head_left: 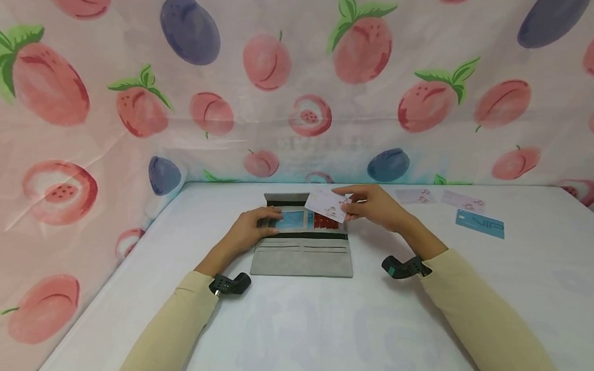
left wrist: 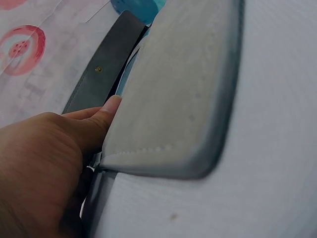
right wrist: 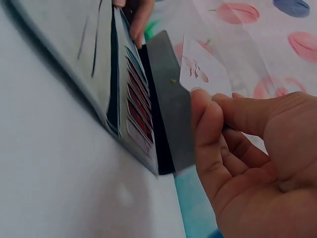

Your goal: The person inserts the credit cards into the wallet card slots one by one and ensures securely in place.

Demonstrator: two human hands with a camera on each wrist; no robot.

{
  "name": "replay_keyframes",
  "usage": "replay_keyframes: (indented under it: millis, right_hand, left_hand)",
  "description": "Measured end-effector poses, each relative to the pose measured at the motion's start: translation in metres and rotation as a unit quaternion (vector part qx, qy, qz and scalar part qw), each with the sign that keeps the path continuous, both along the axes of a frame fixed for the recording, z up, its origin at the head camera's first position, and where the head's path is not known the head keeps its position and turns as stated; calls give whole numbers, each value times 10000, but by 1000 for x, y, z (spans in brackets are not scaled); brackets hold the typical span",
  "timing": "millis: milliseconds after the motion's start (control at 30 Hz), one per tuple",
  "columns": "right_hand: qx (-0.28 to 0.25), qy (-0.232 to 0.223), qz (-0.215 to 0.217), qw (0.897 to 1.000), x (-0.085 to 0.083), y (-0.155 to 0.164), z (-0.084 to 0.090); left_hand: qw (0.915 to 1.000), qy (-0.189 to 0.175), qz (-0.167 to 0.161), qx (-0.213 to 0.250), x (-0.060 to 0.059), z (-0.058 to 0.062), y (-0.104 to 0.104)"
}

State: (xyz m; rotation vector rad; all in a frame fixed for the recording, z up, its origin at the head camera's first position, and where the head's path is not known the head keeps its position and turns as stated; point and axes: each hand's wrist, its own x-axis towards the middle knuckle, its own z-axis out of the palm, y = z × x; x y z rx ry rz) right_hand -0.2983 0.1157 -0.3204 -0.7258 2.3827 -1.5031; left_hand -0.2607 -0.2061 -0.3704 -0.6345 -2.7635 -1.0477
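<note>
The right hand [head_left: 375,205] pinched a pale card [head_left: 327,204] between thumb and fingertips, just above the open wallet [head_left: 302,246] on the tabletop [head_left: 321,328]. The left hand [head_left: 248,230] lay fairly flat, fingers pressing the wallet's far flap. That light pinch could have slipped, dropping the card, or the wallet might have shifted under a push.

L hand [left wrist: 44,163] w/ thumb pressed vs edge of grey wallet [left wrist: 183,94], flap open; wallet lies on white surface [left wrist: 277,148].

Head view high and forward-down; both wrist views close on wallet [head_left: 302,240].
</note>
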Motion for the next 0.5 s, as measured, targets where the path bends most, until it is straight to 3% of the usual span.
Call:
replay_keyframes:
  millis: [233, 500]
  right_hand:
    - [252, 237, 294, 9990, 3, -33, 2]
    - [-229, -354, 531, 9977, 11, -55, -1]
  left_hand:
    - [9998, -185, 22, -34, -3, 2, -1]
    - [9988, -308, 106, -363, -6, 1, -7]
